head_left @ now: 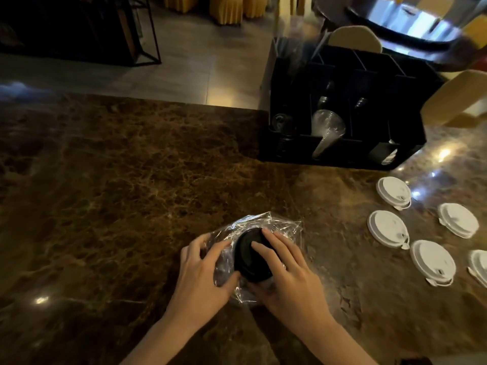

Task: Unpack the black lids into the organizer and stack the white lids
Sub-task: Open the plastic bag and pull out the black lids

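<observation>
A stack of black lids (250,259) sits inside a crinkled clear plastic bag (276,225) on the brown marble counter, near the front middle. My left hand (203,275) grips the bag on the stack's left side. My right hand (284,275) wraps the stack from the right, fingers laid over its top. Several white lids lie apart on the counter at the right, among them one (394,192), another (387,227) and a third (432,260). The black organizer (342,154) with dividers stands at the back right.
The organizer holds clear plastic cups (328,127) and a few dark items in its slots. The counter's far edge (184,102) drops to a tiled floor. A tan chair back (453,98) stands beside the organizer at the right.
</observation>
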Demonstrator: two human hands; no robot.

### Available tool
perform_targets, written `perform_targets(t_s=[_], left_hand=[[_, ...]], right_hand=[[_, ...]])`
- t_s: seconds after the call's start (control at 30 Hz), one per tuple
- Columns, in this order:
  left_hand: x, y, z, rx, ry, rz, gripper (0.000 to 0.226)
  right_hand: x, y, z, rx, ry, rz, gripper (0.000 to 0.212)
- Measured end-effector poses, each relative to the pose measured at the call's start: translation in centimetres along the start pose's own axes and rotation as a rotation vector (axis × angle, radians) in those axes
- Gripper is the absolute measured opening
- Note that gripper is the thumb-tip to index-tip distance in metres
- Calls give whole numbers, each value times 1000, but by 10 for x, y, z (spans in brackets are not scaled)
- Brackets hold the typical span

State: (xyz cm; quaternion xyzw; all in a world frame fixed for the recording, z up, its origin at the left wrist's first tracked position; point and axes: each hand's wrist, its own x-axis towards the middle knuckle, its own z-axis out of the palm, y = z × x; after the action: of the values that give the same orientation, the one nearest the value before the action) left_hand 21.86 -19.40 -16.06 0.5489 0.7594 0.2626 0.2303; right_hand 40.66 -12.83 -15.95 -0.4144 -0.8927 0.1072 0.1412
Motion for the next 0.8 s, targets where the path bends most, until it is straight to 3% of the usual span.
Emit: perform_targets(t_s=[0.43, 0.8], left_hand=[[27, 18, -4, -239, -138, -8, 69], [31, 39, 1, -378, -95, 32, 71]], right_hand=[[-1, 7, -1, 169, 100, 132, 69], [0, 33, -15, 378, 135, 213, 82]])
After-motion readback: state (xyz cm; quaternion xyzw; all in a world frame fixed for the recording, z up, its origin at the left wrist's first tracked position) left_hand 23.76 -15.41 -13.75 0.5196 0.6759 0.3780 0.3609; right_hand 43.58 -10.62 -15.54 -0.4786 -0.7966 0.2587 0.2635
